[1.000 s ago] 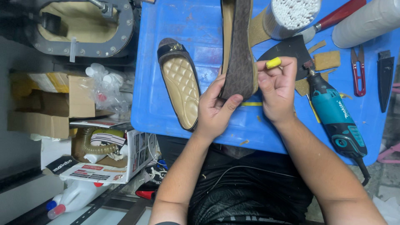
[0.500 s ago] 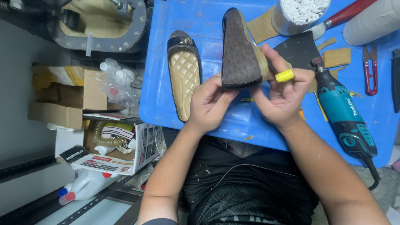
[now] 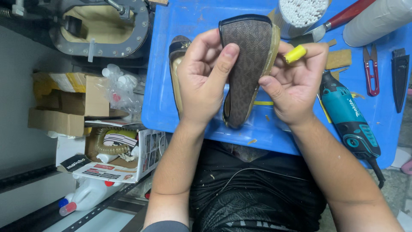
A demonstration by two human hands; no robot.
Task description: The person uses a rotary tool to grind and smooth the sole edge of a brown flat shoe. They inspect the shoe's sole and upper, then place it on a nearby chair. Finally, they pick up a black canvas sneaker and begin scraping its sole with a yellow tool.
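Note:
I hold a flat shoe (image 3: 246,64) with a brown patterned surface and dark rim up in front of me, over the blue table (image 3: 279,133). My left hand (image 3: 204,79) grips its left side, thumb pressed on the brown surface. My right hand (image 3: 296,81) grips its right edge and also pinches a small yellow tube (image 3: 295,54) between the fingers. The matching shoe (image 3: 176,73), with a tan quilted insole, lies on the table behind my left hand, mostly hidden.
A teal rotary tool (image 3: 347,118) lies right of my right hand. Red snips (image 3: 371,71), a dark blade (image 3: 400,75), a red-handled knife (image 3: 339,21), a tub of white sticks (image 3: 300,13) and tan scraps (image 3: 338,59) sit farther back. Cardboard boxes (image 3: 73,103) stand left.
Both hands have lifted the shoe off the table and brought it closer to the camera, its toe tipped up. The yellow tube stays in my right hand.

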